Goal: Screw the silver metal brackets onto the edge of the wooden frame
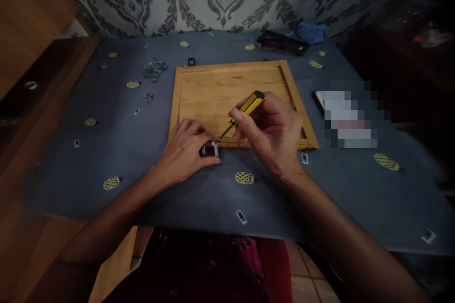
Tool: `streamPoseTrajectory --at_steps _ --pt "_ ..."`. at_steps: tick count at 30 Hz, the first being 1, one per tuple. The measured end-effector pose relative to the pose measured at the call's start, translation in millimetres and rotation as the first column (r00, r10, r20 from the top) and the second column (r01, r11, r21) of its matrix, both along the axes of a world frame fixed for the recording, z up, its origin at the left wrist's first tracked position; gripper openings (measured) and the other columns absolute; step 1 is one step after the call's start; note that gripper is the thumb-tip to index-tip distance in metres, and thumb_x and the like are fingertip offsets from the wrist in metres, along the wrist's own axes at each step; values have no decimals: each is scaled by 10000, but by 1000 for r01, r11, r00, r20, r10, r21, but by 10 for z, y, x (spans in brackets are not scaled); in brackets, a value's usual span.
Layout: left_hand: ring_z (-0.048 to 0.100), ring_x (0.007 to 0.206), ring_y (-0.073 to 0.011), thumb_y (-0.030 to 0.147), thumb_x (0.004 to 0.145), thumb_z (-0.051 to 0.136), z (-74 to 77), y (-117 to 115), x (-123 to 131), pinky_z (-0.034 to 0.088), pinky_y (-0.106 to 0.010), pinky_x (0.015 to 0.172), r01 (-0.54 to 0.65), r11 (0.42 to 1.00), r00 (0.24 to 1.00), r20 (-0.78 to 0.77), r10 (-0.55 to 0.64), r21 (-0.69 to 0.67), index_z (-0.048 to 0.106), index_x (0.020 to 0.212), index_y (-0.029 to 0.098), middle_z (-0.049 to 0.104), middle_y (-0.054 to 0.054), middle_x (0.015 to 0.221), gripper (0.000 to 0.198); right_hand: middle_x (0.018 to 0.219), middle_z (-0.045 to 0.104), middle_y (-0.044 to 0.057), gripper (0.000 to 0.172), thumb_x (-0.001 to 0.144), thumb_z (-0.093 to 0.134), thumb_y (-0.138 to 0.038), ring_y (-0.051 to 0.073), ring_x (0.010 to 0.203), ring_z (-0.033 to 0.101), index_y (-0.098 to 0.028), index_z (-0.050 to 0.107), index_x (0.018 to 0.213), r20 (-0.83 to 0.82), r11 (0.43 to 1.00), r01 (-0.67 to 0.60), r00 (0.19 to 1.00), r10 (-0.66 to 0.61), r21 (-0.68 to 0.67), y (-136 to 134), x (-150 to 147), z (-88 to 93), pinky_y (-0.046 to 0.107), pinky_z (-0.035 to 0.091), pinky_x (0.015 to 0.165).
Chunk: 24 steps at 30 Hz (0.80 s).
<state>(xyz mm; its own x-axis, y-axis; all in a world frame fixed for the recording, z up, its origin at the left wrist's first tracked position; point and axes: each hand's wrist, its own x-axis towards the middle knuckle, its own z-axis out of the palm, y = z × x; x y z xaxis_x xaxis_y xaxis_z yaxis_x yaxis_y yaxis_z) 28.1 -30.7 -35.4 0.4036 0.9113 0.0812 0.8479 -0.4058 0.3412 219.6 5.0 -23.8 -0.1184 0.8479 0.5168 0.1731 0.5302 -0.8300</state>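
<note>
Gripping a yellow screwdriver (253, 103), the right fingers (245, 123) curl tight, while the left fingers (194, 128) clasp a small fitting (211, 151).

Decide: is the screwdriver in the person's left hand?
No, the right hand grips the yellow-and-black screwdriver, while the left hand holds a small piece of hardware by the wooden panel.

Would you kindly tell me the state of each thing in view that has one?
Left hand: closed on the fitting.
Right hand: closed on the screwdriver.
Screwdriver: tilted, tip at the fitting.
Fitting: held at the wooden panel's near edge.
Wooden panel: lying flat.
Small metal pieces: loose, in a pile.
Blue cloth: crumpled.
</note>
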Motion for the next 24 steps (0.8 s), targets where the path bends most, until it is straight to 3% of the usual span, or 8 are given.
streamPoseTrajectory --at_steps 5,11,24 --pt "540 1201 -330 486 848 857 24 -20 13 453 -494 1050 -1 1000 999 -44 2 9 771 1115 194 668 -93 1178 405 638 581 -64 331 905 793 -480 96 473 616 -245 593 785 32 1000 10 999 -11 20 -10 -4 -4 234 458 427" --pt "552 1197 -335 594 797 867 60 -37 -65 453 -490 1028 -39 997 998 -52 43 66 701 1177 185 669 -99 1193 583 633 577 -61 326 880 821 -477 107 465 614 -254 604 783 8 1000 2 1000 -2 17 -7 -3 -15 244 452 409" --pt "535 1227 -344 588 817 854 31 -47 -15 425 -510 1076 -11 999 998 -64 14 45 734 1150 171 659 -107 1221 547 648 605 -63 292 886 815 -469 106 464 608 -261 621 819 -27 1000 -17 999 17 -8 -22 -6 -8 254 469 427"
